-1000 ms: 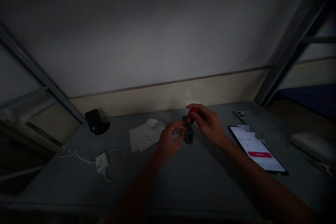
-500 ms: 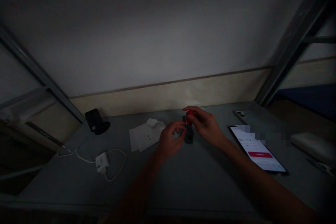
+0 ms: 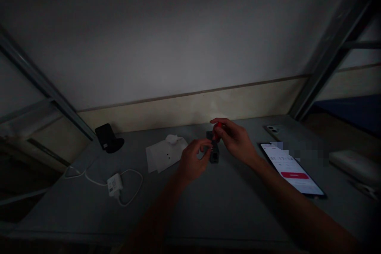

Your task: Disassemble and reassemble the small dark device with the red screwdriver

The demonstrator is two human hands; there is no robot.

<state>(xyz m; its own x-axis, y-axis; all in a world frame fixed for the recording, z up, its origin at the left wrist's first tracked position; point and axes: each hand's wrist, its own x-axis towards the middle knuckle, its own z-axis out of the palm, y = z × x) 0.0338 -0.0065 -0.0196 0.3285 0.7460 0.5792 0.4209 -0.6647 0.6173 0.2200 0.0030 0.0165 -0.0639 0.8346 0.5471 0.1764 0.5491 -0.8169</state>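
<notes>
A small dark block-shaped device (image 3: 214, 154) stands on the grey table (image 3: 208, 206) near its middle. My left hand (image 3: 193, 162) pinches the block's left side with thumb and fingers. My right hand (image 3: 235, 139) is closed around a small red-handled tool (image 3: 218, 127) that is held over the top of the block. The dim light hides the tool's tip and what it touches.
A lit phone (image 3: 291, 168) lies to the right, a second phone (image 3: 275, 131) behind it. White paper (image 3: 165, 152) with a crumpled piece lies left of the hands. A white charger with cable (image 3: 114, 184) and a black stand (image 3: 107, 138) sit at the left.
My right hand dipped a little with the red tool, then came back up. The left hand and the block have stayed in place.
</notes>
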